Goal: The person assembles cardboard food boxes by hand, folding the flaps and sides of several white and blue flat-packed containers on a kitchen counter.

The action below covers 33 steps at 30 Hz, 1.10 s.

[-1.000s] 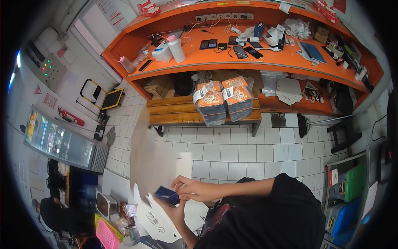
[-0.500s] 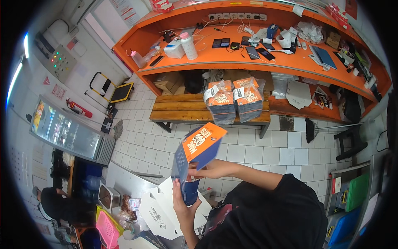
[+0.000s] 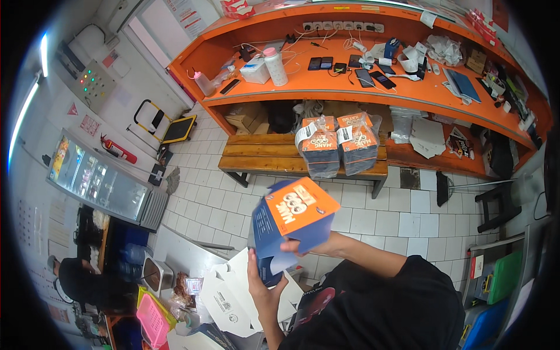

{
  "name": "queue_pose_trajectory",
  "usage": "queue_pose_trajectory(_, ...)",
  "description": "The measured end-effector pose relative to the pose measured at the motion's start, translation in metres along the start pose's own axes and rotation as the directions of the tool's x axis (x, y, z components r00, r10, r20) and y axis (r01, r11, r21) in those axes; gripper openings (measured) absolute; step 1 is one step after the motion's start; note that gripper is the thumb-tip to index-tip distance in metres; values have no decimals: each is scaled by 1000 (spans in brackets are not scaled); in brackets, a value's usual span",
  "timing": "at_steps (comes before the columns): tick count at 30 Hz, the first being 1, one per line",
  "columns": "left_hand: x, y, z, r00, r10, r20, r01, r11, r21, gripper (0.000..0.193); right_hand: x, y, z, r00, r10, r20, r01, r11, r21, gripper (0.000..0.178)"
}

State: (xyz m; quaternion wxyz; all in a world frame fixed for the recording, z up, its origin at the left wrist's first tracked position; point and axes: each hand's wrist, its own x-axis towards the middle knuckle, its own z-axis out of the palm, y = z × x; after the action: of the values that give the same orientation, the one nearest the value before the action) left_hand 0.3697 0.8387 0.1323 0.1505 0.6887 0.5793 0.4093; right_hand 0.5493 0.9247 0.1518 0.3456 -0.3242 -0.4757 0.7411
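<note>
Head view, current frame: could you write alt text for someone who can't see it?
An orange and dark-blue box is held up, with the left hand around its lower part and the right hand at its near side. White cardboard lies below; beyond, two plastic-wrapped bundles sit on a wooden bench before an orange counter.

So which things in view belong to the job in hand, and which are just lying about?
In the job:
orange-and-blue cardboard box, gripped by left hand, right hand touching it
likely: white printed cardboard nearby
possibly: similarly coloured plastic-wrapped stacks

Apparently lying about:
pink plastic basket
pink-capped white bottle
black rectangular phones
</note>
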Motion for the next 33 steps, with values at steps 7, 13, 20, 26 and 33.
queue_pose_trajectory(7,-1,9,0,988,-141,-60,130,980,-152,88,-1,38,9,763,-647,14,481,553,-681,21)
queue_pose_trajectory(13,-5,6,-5,999,-50,-12,48,994,-95,91,-8,26,7,935,-354,3,293,767,-572,14)
queue_pose_trajectory(20,2,30,14,973,-177,-150,133,955,-264,94,1,55,24,992,-88,-88,109,959,261,16)
queue_pose_trajectory(26,0,10,-2,969,-227,-97,200,951,-236,98,-25,36,18,886,-448,115,456,805,-379,24)
queue_pose_trajectory(33,-25,-19,-21,840,-530,-120,117,391,-913,91,-7,0,-35,967,-256,4,107,389,-915,32)
